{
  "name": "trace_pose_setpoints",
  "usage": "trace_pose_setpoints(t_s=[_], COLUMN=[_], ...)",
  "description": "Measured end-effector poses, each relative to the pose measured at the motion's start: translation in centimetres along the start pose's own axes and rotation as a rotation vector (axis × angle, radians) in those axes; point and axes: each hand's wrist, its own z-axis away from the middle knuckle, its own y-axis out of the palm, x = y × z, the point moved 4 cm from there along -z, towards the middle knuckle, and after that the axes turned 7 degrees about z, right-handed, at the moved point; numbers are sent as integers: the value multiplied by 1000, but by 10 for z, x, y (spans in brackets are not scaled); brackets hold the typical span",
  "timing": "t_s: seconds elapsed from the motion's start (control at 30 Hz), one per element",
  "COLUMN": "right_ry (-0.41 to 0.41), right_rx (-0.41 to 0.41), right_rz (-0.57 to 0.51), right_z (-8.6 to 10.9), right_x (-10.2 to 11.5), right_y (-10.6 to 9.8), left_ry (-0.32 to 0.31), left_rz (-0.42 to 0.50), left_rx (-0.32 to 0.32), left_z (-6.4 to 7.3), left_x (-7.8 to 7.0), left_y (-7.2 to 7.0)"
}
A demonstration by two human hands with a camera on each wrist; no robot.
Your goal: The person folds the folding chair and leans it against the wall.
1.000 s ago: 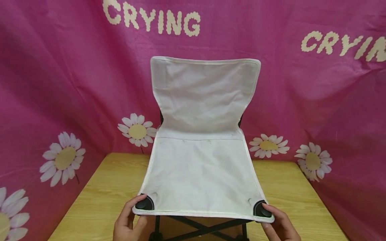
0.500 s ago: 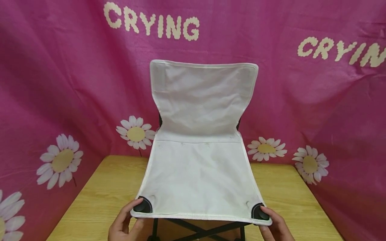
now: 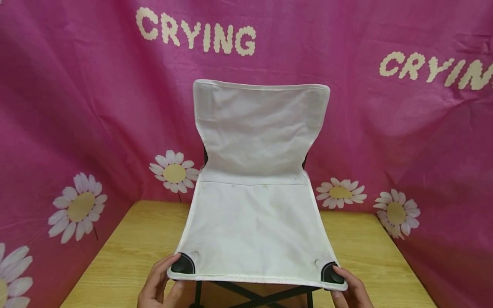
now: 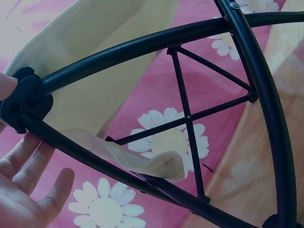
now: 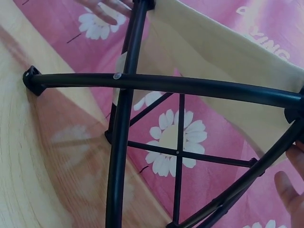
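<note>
A folding camping chair (image 3: 254, 226) with a white fabric seat and backrest stands unfolded, facing me. Black reinforced patches cover the seat's front corners. My left hand (image 3: 155, 284) grips the front left corner, a finger on top by the black patch (image 3: 182, 264) and the thumb lower down. At the front right corner, my right hand (image 3: 352, 291) holds on the same way. From below, the left wrist view has the left fingers (image 4: 28, 161) around the black plastic joint (image 4: 28, 97). Curved black tubes (image 5: 199, 86) cross under the seat; the right hand is mostly cut off there.
The chair is on a light wooden table (image 3: 115, 256). A pink cloth (image 3: 358, 128) with daisies and lettering hangs behind and on both sides, close behind the backrest. Thin crossed braces (image 4: 188, 116) link the chair's legs.
The chair and both hands appear slightly lower in the head view, along with the whole backdrop. Both hands keep their places at the seat corners.
</note>
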Motion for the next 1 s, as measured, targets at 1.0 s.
trace_pose_setpoints(t_s=[1.0], right_ry=[-110], right_rx=[80], right_rz=[-173], right_z=[-8], right_x=[-8], right_y=[-1], left_ry=[-103], left_rz=[-162], left_rx=[38], left_z=[-10], left_x=[0], left_y=[-9])
